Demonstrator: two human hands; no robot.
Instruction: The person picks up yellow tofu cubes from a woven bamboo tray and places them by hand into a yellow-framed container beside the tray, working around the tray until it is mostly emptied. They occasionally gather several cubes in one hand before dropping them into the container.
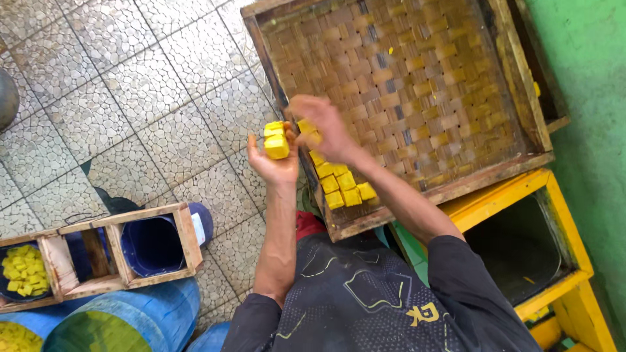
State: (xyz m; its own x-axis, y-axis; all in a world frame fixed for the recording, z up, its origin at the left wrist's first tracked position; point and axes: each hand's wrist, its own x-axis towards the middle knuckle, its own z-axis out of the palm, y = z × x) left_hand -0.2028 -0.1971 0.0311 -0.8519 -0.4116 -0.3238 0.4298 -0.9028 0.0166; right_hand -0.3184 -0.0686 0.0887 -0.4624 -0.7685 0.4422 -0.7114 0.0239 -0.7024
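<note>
1. Head view: yellow cubes (276, 139), small bright blocks with soft edges, sit stacked in the left hand (277, 163). That hand is palm up and loosely cupped, fingers half curled under the stack.
2. The right hand (324, 124) is just beside the left, almost touching it. Its fingers are bent around one or two more yellow pieces (306, 127); motion blur hides how tightly they close.
3. Below the right wrist, a row of yellow cubes (342, 182) lies in the near corner of a woven bamboo tray (417, 78) with a wooden frame. The tray reaches up and to the right, away from both hands.
4. To the right of the right forearm, under the tray, stands a yellow-painted wooden frame (554, 215) around a dark opening, against a green wall (587, 78).
5. Well to the left of the left arm, wooden box frames (182, 241) sit over blue containers (156, 244); the farthest one holds more yellow cubes (25, 270). Blue drums (124, 319) lie below them on the pebble-patterned tile floor (130, 98).
</note>
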